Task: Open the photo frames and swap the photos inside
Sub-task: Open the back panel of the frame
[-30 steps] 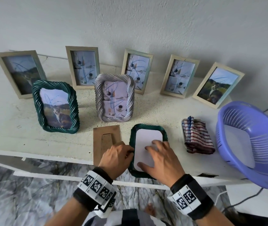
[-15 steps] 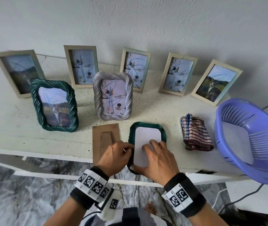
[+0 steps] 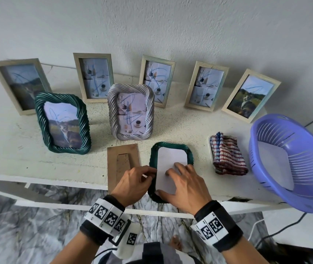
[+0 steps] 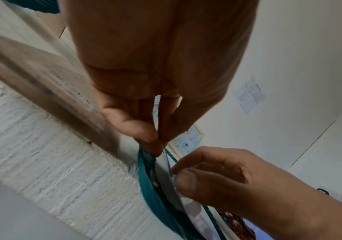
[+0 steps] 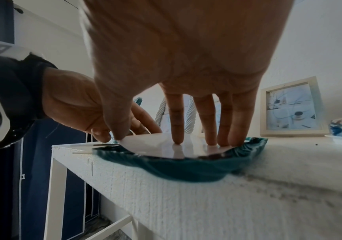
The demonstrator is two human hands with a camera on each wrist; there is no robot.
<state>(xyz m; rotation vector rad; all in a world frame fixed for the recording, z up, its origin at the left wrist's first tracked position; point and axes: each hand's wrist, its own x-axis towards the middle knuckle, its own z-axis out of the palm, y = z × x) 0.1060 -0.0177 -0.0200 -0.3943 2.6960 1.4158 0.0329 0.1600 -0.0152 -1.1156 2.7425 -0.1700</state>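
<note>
Green frame [image 3: 152,159] face-down at shelf edge, backing [image 3: 122,161] already off beside it, photo [image 3: 170,159] pinned under straight right fingers [image 5: 177,128] while left hand [image 3: 132,182] pinches its corner; swap itself outstanding.

**Lots of teal and lilac going on here**

Face-down frame [image 3: 171,147] is dark teal with a twisted rope pattern, and the sheet in it [image 3: 170,162] is plain white. Backing board [image 3: 123,161] next to it is brown cardboard. Silver-grey rope frame [image 3: 131,111] behind. Folded cloth [image 3: 228,157] has red, white and blue stripes. Basket [image 3: 292,161] is lilac-purple. Wristbands [image 3: 107,216] are black with white checkered markers.
</note>
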